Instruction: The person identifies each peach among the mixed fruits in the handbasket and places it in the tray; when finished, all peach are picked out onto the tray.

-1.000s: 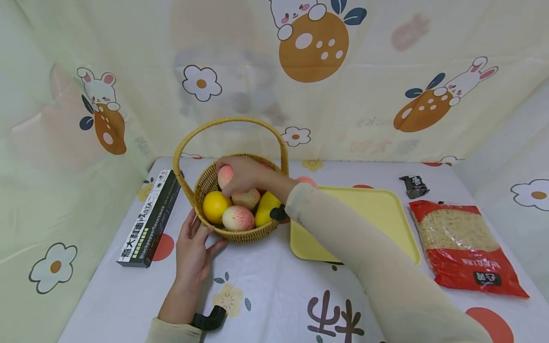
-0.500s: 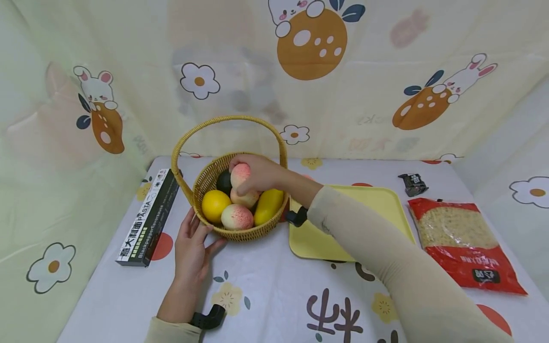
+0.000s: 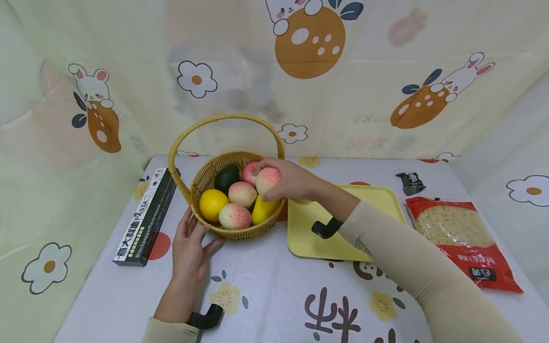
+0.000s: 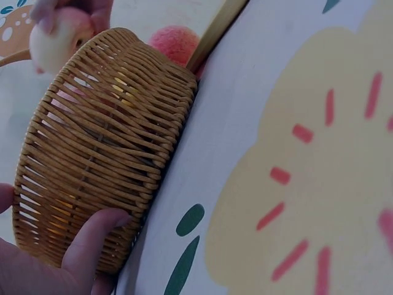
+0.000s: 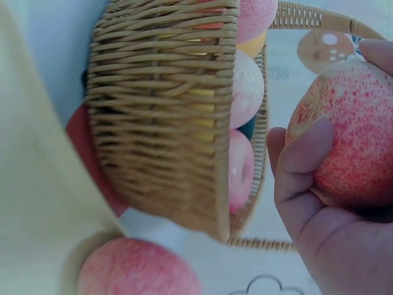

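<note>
My right hand (image 3: 289, 180) holds a pink-speckled peach (image 3: 268, 180) above the right rim of the wicker basket (image 3: 240, 234); in the right wrist view, thumb and fingers curl round this peach (image 5: 359, 132). Inside the basket lie an avocado (image 3: 227, 179), a yellow round fruit (image 3: 213, 205), two more peaches, one at the front (image 3: 235, 216), a pink apple-like fruit (image 3: 249, 173) and a long yellow fruit (image 3: 263, 209). At the basket's front left, my left hand (image 3: 188, 252) touches the wicker with extended fingers; its thumb (image 4: 98, 236) lies against the side.
Right of the basket is a yellow tray (image 3: 326, 245). Another pink fruit (image 5: 140, 270) lies outside the basket, mostly hidden in the head view. A black pasta box (image 3: 146, 219) lies left; a red bag (image 3: 463, 238) and small black packet (image 3: 411, 183) lie right.
My right hand has moved right with the peach, from over the basket's middle to its right rim, uncovering the avocado and other fruit. The left hand stays at the basket.
</note>
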### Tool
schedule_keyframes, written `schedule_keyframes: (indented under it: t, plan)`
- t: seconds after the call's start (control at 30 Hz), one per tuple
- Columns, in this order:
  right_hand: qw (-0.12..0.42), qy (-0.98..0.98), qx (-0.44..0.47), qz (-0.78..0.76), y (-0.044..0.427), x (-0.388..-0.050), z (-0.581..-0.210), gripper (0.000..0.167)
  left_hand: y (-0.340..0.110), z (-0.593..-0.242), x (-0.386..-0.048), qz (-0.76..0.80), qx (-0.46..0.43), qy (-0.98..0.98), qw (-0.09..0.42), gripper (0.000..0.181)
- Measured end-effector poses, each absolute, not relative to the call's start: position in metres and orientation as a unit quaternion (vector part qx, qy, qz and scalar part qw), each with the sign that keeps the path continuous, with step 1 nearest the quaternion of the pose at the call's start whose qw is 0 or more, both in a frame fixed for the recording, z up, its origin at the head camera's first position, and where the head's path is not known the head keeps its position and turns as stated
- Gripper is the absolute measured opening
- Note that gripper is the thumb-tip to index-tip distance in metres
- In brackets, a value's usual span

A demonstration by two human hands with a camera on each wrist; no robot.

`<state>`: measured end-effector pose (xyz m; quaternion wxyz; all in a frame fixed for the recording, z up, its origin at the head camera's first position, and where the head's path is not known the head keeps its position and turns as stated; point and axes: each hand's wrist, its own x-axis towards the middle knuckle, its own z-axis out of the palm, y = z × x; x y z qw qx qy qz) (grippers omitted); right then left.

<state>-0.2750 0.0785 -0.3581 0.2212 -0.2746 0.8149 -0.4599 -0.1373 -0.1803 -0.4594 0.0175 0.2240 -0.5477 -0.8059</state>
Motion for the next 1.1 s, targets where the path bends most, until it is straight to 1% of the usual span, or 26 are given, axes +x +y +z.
schedule_keyframes:
  t: [0.07,0.2,0.3,0.53,0.7,1.1]
  plan:
    - [0.213,0.823,-0.268,-0.453,0.089,-0.272,-0.357,0.064,-0.18,-0.459,-0.138,-0.805,0.226,-0.548,0.017,0.074]
    - [0.2,0.83,-0.244,-0.46,0.107,-0.266,-0.359,0.055,-0.18,-0.458,-0.138,-0.803,0.23,-0.55,0.017,0.074]
    - [0.198,0.828,-0.23,-0.472,0.12,-0.262,-0.36,0.054,-0.18,-0.459,-0.138,-0.803,0.231,-0.55,0.017,0.074]
    - [0.181,0.818,-0.207,-0.506,0.149,-0.251,-0.366,0.053,-0.179,-0.461,-0.139,-0.804,0.229,-0.548,0.018,0.074]
    - [0.177,0.815,-0.18,-0.521,0.172,-0.243,-0.377,0.054,-0.179,-0.459,-0.139,-0.804,0.231,-0.548,0.015,0.075]
    - [0.137,0.839,-0.112,-0.515,0.238,-0.226,-0.403,0.06,-0.179,-0.458,-0.137,-0.806,0.232,-0.545,0.013,0.075]
